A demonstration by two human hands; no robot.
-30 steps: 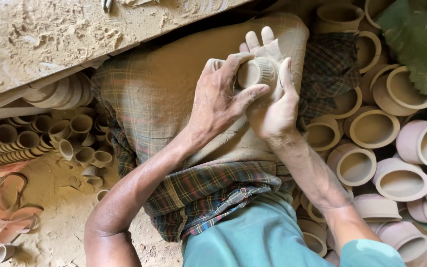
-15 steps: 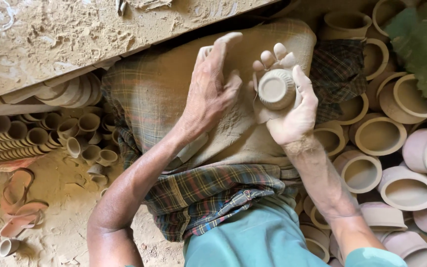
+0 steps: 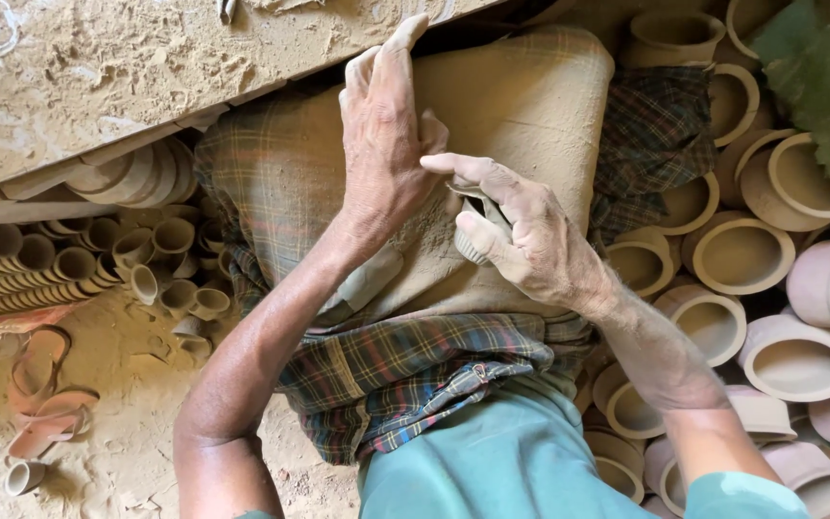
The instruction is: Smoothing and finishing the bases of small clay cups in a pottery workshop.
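My right hand (image 3: pixel 530 235) is closed around a small grey clay cup (image 3: pixel 473 226), palm turned down, so the cup shows only between thumb and fingers. It hovers just above the clay-dusted checked cloth (image 3: pixel 521 106) over my lap. My left hand (image 3: pixel 386 144) lies flat on that cloth, just left of the cup. Its fingers stretch toward the edge of the dusty board (image 3: pixel 146 67) and hold nothing. The heel of my left hand almost touches my right thumb.
Several larger clay pots (image 3: pixel 742 255) are packed together on the right. Rows of small clay cups (image 3: pixel 69 259) lie under the board on the left. A pair of sandals (image 3: pixel 40 394) and one loose cup (image 3: pixel 23 476) sit on the sandy ground. Green cloth (image 3: pixel 818 67) fills the top right corner.
My left hand has let go of the cup and slid up flat over the cloth. My right hand has rolled palm-down with the cup and dropped lower.
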